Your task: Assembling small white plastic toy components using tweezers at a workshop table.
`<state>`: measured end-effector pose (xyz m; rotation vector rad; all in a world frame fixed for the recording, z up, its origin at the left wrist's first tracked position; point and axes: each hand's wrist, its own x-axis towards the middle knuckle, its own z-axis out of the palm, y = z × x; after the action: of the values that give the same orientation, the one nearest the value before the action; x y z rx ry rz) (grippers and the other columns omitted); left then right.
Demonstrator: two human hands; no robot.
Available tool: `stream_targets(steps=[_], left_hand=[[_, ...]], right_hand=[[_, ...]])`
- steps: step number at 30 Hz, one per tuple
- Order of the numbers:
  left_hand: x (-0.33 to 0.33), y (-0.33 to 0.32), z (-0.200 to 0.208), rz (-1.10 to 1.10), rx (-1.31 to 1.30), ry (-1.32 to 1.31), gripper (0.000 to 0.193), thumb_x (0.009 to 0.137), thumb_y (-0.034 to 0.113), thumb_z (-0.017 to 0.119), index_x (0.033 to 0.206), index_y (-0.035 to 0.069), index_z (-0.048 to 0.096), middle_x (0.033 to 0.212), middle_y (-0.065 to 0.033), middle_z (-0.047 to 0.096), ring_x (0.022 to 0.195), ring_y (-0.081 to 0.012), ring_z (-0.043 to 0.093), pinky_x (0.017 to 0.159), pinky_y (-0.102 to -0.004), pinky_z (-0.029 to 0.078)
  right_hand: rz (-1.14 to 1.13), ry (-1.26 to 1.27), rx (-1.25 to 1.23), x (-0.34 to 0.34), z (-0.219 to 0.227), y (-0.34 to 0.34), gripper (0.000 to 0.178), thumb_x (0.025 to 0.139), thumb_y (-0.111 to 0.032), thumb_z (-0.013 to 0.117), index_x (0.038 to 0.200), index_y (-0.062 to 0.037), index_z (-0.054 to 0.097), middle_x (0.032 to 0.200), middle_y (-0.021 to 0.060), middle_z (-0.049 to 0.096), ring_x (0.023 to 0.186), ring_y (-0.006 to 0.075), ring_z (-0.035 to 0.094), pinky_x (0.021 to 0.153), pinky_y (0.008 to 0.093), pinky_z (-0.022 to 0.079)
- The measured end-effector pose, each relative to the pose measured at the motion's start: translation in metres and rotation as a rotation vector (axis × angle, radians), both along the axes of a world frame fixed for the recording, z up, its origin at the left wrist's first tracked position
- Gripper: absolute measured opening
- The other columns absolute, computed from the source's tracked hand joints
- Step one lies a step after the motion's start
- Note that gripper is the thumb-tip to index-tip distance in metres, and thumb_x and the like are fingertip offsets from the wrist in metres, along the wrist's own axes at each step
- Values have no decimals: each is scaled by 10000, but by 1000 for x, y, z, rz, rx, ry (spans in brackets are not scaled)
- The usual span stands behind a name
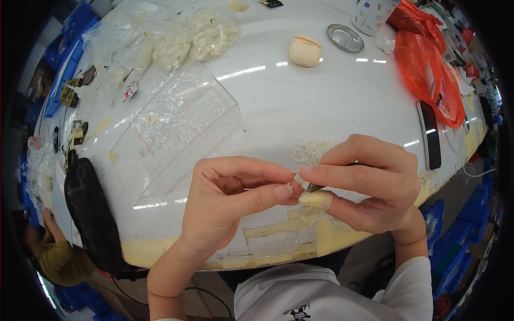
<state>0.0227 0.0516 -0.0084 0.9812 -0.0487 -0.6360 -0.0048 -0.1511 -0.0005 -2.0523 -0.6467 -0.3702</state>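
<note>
My left hand (219, 198) is closed in a pinch, thumb against fingers, on a tiny white piece (290, 185) mostly covered by the fingertips. Right beside it, my right hand (375, 182) grips a thin dark metal tool (315, 188). Its tip meets the left fingertips; whether it is a blade or tweezers I cannot tell. Yellowish tape (317, 200) wraps the right thumb's end. Just beyond both hands lies a loose heap of tiny white pieces (310, 150), partly hidden by the right hand.
A clear shallow tray (235, 109) with scattered white bits stands left of centre. Behind it are clear bags of pale pieces (214, 35). A cream case (305, 52), round metal lid (345, 38), red plastic bag (420, 59), phone (429, 136) and black pouch (91, 198) surround the work area.
</note>
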Motion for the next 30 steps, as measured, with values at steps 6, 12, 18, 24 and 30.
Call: stream_targets(steps=[6,12,18,24,30], left_hand=[[1,-1,1,-64,-11,24,138,784,-40,667,922,-42,651,830,-145,684,766,-181,666,757,-256,556],[2,-3,-1,-99,-29,67,112,835,2,633,942,-30,627,846,-128,663,793,-177,655,792,-286,553],[1,-3,-2,-101,-31,119,97,861,32,613,944,-19,610,851,-121,647,799,-172,644,801,-302,550],[2,8,-12,21,84,113,83,868,46,612,922,-18,612,830,-110,643,791,-164,632,768,-279,548],[-3,24,-13,-52,541,-326,100,756,-16,653,848,-9,613,813,-81,646,613,-130,551,607,-241,501]], right_hand=[[-9,-2,1,0,3,-1,297,626,-89,732,920,-51,738,763,59,625,576,104,501,487,186,410],[-23,-12,19,1,0,0,295,617,-84,730,911,-52,738,758,56,622,572,101,495,483,187,404],[-17,-30,22,2,-4,3,300,601,-65,718,900,-46,737,753,59,619,562,106,487,477,189,398],[-27,-43,-57,0,-12,10,313,588,-44,707,900,-39,734,751,66,616,557,111,481,476,190,394],[-67,-29,-45,-7,-14,18,327,577,-20,697,902,-28,730,751,70,616,558,112,476,479,188,391]])
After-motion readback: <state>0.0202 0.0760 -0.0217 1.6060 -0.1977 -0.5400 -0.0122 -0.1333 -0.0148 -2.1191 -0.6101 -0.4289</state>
